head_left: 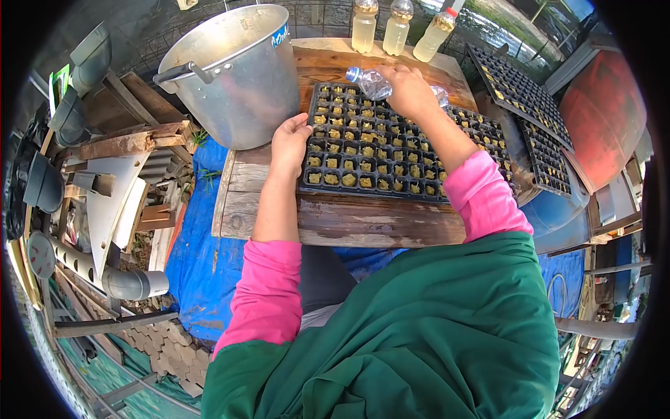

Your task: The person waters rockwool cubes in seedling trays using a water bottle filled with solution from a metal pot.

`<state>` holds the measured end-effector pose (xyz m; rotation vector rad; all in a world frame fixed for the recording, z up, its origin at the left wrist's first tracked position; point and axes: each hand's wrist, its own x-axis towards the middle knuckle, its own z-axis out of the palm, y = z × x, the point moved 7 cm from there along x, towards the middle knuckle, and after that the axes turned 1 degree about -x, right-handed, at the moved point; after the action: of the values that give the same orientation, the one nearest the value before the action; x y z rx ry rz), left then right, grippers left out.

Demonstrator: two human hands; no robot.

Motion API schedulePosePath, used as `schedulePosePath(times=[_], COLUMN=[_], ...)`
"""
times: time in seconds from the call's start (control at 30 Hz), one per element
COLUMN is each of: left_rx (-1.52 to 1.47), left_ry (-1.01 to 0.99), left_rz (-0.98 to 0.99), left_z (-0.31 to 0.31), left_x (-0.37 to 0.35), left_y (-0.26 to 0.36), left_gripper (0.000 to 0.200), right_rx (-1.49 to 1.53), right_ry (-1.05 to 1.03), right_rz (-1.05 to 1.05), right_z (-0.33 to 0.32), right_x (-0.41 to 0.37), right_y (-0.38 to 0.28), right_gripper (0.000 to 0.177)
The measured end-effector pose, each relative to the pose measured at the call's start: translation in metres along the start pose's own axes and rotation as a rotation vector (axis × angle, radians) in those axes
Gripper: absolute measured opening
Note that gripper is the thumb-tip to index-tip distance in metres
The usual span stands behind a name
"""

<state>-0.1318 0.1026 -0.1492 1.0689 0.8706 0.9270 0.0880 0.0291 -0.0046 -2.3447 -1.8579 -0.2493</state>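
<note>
A black cell tray (370, 183) with small yellowish plugs in its cells lies on the wooden table (349, 220). My right hand (408, 91) is wrapped round a clear plastic bottle (373, 84) with a blue cap, held on its side over the tray's far part, the cap pointing left. At the tray's left edge is my left hand (290, 143), its fingers together at the rim; whether they pinch it is hard to tell.
A large metal pot (244, 91) stands left of the tray. Three bottles of cloudy liquid (396, 31) stand at the table's far edge. More cell trays (523, 94) are at the right, near a red barrel (604, 119). Blue tarp (192, 279) hangs low at the left.
</note>
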Motion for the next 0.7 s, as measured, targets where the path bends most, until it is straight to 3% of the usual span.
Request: schedulePosePath(times=[0.7], left_rx=[-0.015], left_ry=[-0.010], left_rz=[-0.003], left_z=[0.005], left_x=[-0.008], left_y=[0.006], left_gripper=[0.033], right_rx=[-0.070], right_ry=[-0.021], right_rz=[0.016], right_z=[0.027], right_x=[0.032], right_y=[-0.012], right_gripper=[0.048])
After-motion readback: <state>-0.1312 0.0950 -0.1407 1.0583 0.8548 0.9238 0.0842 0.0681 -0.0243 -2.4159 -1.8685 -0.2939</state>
